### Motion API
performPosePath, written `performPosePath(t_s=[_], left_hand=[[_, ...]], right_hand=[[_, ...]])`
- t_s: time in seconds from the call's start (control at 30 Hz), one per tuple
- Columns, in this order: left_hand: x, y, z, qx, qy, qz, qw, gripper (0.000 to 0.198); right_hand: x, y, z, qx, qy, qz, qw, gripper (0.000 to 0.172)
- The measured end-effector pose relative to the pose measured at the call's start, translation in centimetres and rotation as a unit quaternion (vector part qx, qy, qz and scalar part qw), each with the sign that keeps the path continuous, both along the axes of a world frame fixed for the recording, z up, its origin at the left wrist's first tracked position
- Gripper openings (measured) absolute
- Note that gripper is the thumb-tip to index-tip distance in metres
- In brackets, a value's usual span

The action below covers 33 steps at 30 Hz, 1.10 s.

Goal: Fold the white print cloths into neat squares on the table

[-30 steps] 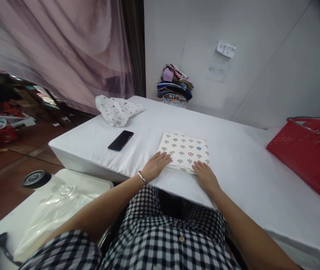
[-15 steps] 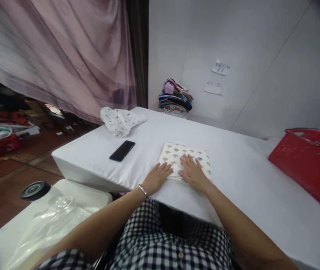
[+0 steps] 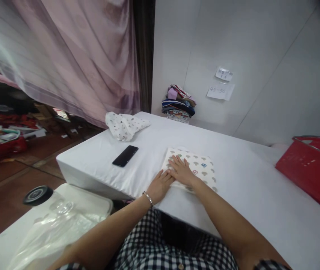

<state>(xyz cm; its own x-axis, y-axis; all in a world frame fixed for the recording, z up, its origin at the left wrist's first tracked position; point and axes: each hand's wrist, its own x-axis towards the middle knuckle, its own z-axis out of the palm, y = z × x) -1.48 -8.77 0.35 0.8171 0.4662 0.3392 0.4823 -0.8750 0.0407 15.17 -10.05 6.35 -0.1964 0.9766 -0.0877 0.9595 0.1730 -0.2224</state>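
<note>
A folded white cloth [image 3: 205,174] printed with small mushroom shapes lies flat on the white-covered table [image 3: 241,187], close to its front edge. My right hand [image 3: 181,170] rests palm down on the cloth's left half, fingers stretched out. At the cloth's near left corner lies my left hand [image 3: 160,184], flat as well, with a bracelet on its wrist. The fingertips of the two hands meet or overlap slightly. Neither hand grips anything.
Left of the cloth lies a black phone [image 3: 125,156], with a crumpled printed white cloth [image 3: 126,125] behind it. A red basket [image 3: 312,168] stands at right. A clear bottle with a black lid [image 3: 38,195] and plastic bags [image 3: 53,232] occupy the lower left. Folded clothes [image 3: 178,103] are stacked beyond the table.
My right hand has slid left across the cloth towards my left hand, uncovering a red print. The left hand stays by the near left corner. The view has shifted slightly.
</note>
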Motion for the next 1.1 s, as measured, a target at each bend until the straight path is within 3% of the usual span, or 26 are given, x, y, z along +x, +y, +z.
performPosePath(t_s=[0.17,0.33,0.57,0.67,0.77,0.93,1.1], left_hand=[[0.1,-0.2,0.0,-0.005,-0.003,0.013,1.0,0.043],[0.0,0.3,-0.8,-0.006,-0.001,0.008,1.0,0.042],[0.0,0.5,-0.7,-0.023,-0.011,0.03,0.999,0.045],[-0.1,0.4,-0.8,-0.041,-0.012,0.031,0.999,0.048],[-0.1,0.4,-1.1,-0.049,-0.016,0.03,0.998,0.051],[0.1,0.5,-1.2,-0.067,-0.018,0.027,0.997,0.053],[0.1,0.1,-0.4,-0.091,-0.007,0.043,0.995,0.054]], right_hand=[[0.0,2.1,-1.5,-0.074,0.027,-0.015,0.997,0.067],[0.7,4.2,-1.4,-0.013,0.001,-0.023,1.0,0.069],[1.0,6.3,-2.0,-0.056,0.004,-0.03,0.998,0.069],[2.6,5.8,-1.2,-0.046,0.019,-0.039,0.998,0.069],[6.5,4.0,-1.0,0.018,-0.022,-0.098,0.995,0.07],[13.2,0.7,-3.3,0.015,-0.015,-0.251,0.968,0.07],[14.1,1.0,-3.8,0.003,0.044,-0.289,0.956,0.066]])
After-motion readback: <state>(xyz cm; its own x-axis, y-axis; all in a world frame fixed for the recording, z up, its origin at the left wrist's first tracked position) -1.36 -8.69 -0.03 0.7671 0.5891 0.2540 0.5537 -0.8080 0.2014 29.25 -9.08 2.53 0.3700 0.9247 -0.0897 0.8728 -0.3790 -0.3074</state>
